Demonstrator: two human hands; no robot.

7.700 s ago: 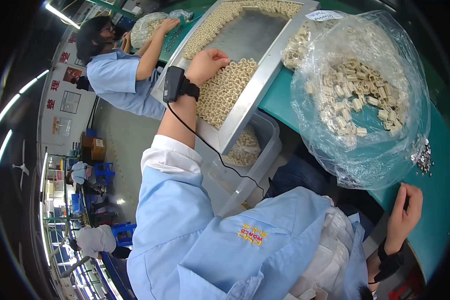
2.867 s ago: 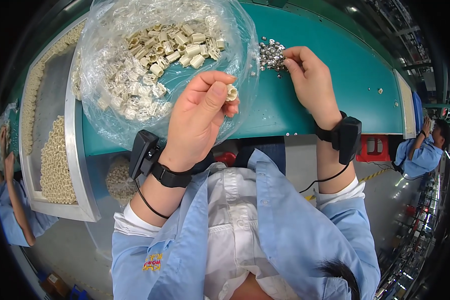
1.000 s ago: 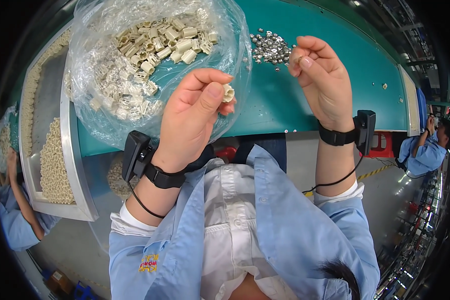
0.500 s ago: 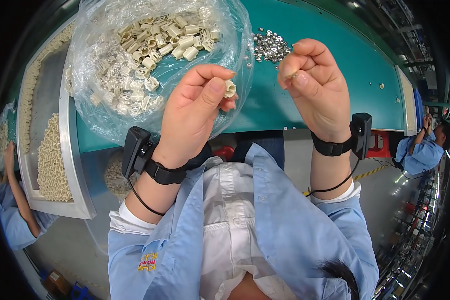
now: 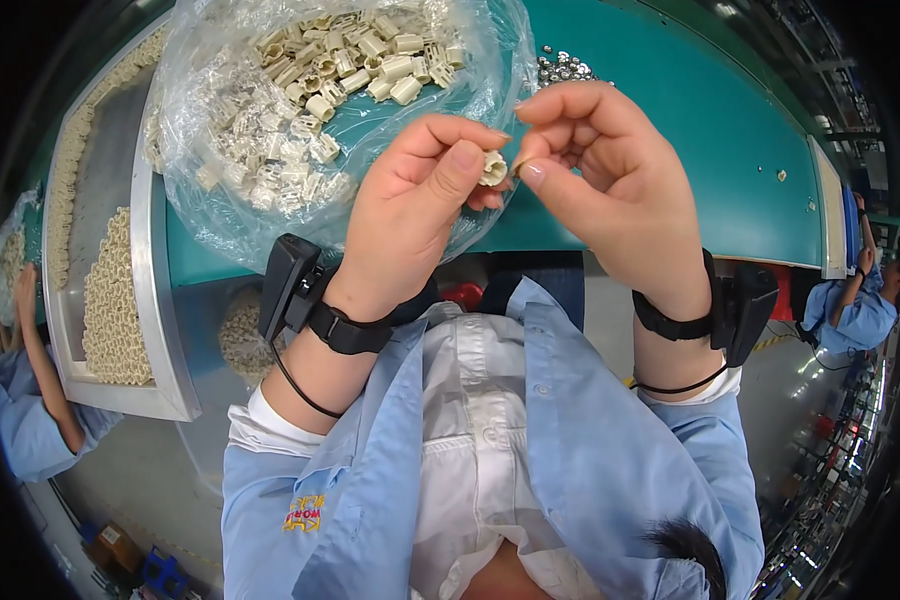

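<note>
My left hand [image 5: 410, 215] pinches a small cream plastic part [image 5: 492, 167] between thumb and fingers, held up over the near edge of the green table [image 5: 690, 130]. My right hand [image 5: 605, 175] is right beside it, its thumb and forefinger closed on a tiny metal piece [image 5: 516, 168] that touches the plastic part. Behind the hands lies a clear plastic bag [image 5: 270, 130] full of several more cream parts. A small heap of shiny metal pieces [image 5: 562, 68] sits on the table beyond my right hand. Both wrists carry black strapped devices.
A long metal tray [image 5: 155, 300] with rows of cream parts runs along the left. One co-worker in blue sits at far left [image 5: 25, 400], another at far right [image 5: 860, 305]. A small loose piece [image 5: 782, 175] lies on the table to the right.
My right hand has come down and left from the metal heap to meet my left hand. The left hand keeps holding the plastic part and has risen slightly.
</note>
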